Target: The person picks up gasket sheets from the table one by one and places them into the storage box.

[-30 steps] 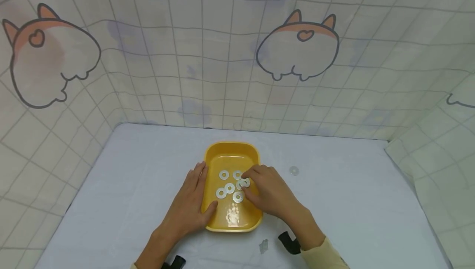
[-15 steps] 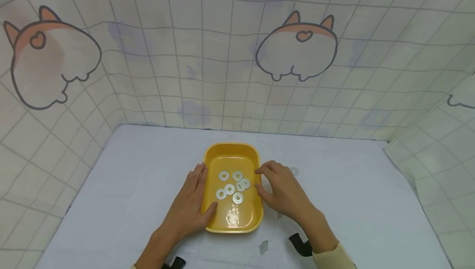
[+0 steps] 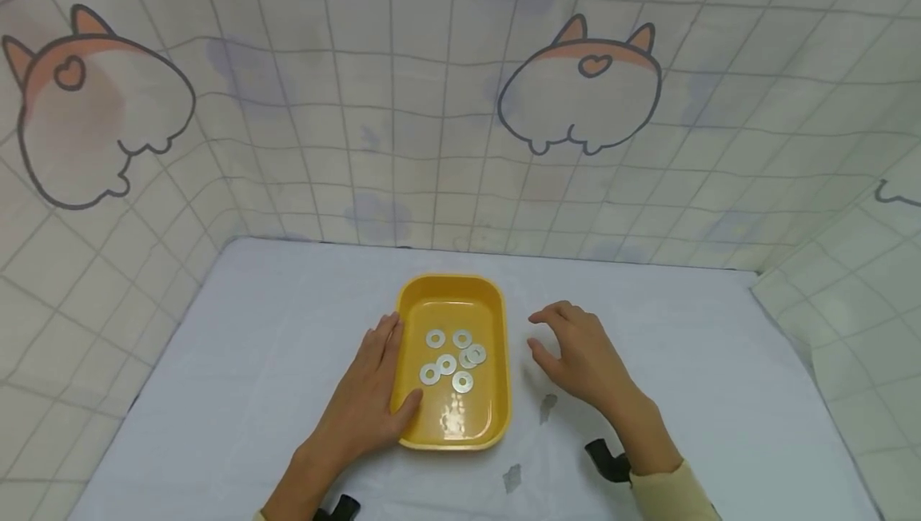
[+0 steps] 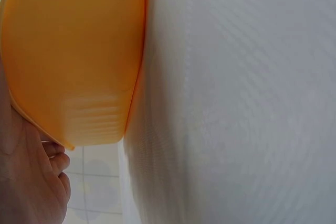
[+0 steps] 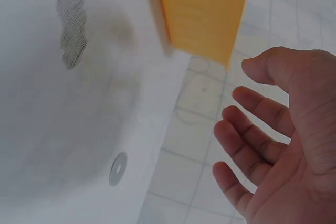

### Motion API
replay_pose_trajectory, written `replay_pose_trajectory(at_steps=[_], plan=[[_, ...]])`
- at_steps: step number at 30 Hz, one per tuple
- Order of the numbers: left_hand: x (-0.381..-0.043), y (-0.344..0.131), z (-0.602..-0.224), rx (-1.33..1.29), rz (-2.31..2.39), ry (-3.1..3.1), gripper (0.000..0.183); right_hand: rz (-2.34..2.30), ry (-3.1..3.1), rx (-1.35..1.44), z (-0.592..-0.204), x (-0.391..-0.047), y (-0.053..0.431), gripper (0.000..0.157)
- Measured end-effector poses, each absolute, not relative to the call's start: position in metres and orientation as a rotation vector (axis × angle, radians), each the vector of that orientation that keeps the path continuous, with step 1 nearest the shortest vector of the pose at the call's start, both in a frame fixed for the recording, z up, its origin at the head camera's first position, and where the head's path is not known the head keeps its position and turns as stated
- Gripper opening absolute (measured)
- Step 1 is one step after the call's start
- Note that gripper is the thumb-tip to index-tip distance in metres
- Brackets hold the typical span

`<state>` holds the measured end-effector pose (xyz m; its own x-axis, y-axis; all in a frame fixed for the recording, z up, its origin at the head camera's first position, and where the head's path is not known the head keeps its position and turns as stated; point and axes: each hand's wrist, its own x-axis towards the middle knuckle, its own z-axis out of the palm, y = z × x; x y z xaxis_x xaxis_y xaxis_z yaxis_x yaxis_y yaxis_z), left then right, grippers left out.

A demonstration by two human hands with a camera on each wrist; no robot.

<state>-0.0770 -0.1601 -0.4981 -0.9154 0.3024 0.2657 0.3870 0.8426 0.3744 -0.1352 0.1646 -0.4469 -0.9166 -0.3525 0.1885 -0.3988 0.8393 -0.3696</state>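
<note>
Several flat metal washers (image 3: 446, 364) lie in a yellow plastic tray (image 3: 460, 425); two at the right overlap. My left hand (image 3: 370, 389) rests along the tray's left rim, fingers straight, thumb over the near edge. In the left wrist view its palm and fingertips lie against the tray's outer wall (image 4: 73, 51). To the right of the tray my right hand (image 3: 583, 353) hovers over the table, thumb and fingers parted with nothing between them. One more washer (image 5: 118, 169) lies on the white cloth in the right wrist view; the right hand hides it in the head view.
A white cloth covers the table (image 3: 288, 305). Two grey patches (image 3: 512, 478) mark it near the tray's lower right. A tiled-pattern curtain (image 3: 403, 105) with cartoon animals hangs behind and on both sides. Black wrist mounts (image 3: 608, 461) show beside both wrists.
My right hand has left the washers in the tray, crossed its right rim and moved right over the table. The left hand and the washers have stayed in place.
</note>
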Motion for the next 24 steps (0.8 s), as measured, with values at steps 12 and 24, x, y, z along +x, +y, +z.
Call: replay_pose_trajectory(at_steps=[12, 24], plan=[[-0.079, -0.158, -0.499, -0.554, -0.649, -2.795, 0.095, 0.602, -2.935, 0.476, -0.466, -0.147, 0.186, 0.029], [-0.077, -0.16, -0.496, -0.534, -0.643, -2.84, 0.097, 0.535, -3.001, 0.334, -0.477, -0.149, 0.2, 0.034]])
